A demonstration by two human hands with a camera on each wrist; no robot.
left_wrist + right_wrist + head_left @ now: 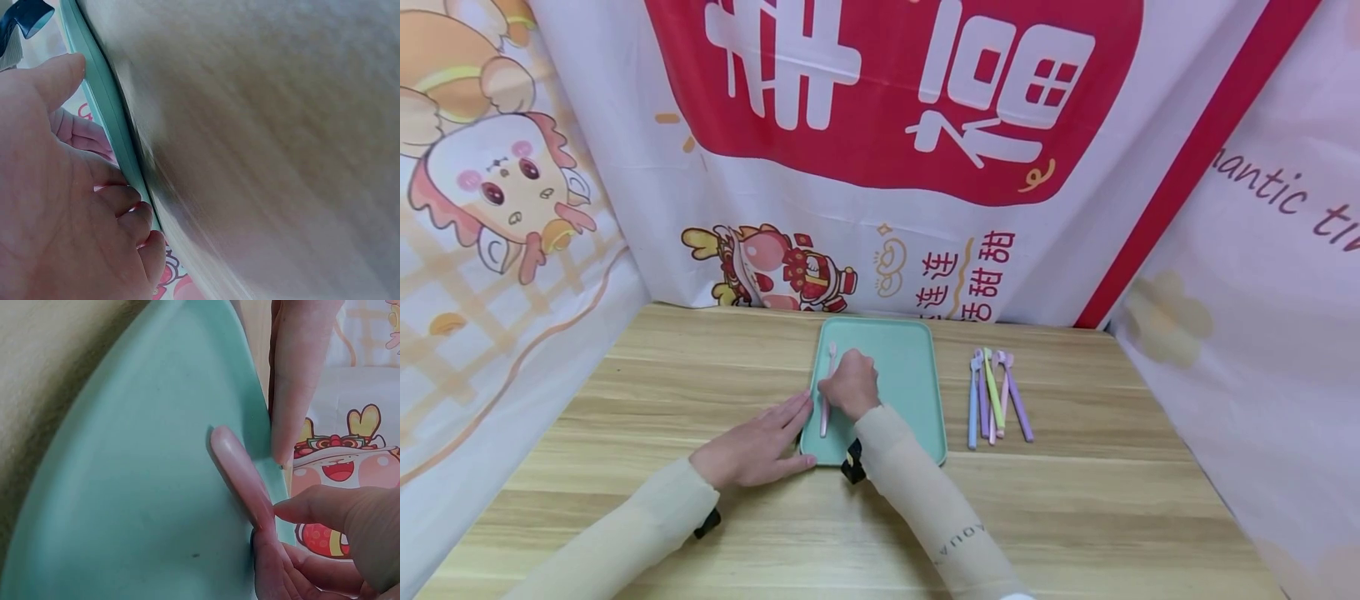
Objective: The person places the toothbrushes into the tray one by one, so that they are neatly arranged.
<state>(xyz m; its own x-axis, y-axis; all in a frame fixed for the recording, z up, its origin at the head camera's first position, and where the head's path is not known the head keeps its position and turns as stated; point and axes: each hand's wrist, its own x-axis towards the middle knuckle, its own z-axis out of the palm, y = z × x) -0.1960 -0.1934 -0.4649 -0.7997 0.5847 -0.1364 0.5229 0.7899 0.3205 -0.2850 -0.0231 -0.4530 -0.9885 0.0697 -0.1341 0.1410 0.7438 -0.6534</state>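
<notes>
A pink toothbrush (824, 417) lies lengthwise along the left side of a mint-green tray (917, 392), head toward the back. My right hand (853, 383) is over the tray and pinches the toothbrush between thumb and fingers; in the right wrist view the handle end of the toothbrush (240, 475) sticks out past the fingertips, low over the tray floor. My left hand (752, 450) rests at the tray's left edge with fingers extended. The left wrist view shows that hand (62, 181) with fingers and thumb against the outer tray wall (103, 94).
To the right of the tray, several toothbrushes (992, 396) in blue, purple, green and pink lie in a loose bunch on the wooden table (1097, 500). Printed cloth (887, 175) hangs behind the table and on both sides.
</notes>
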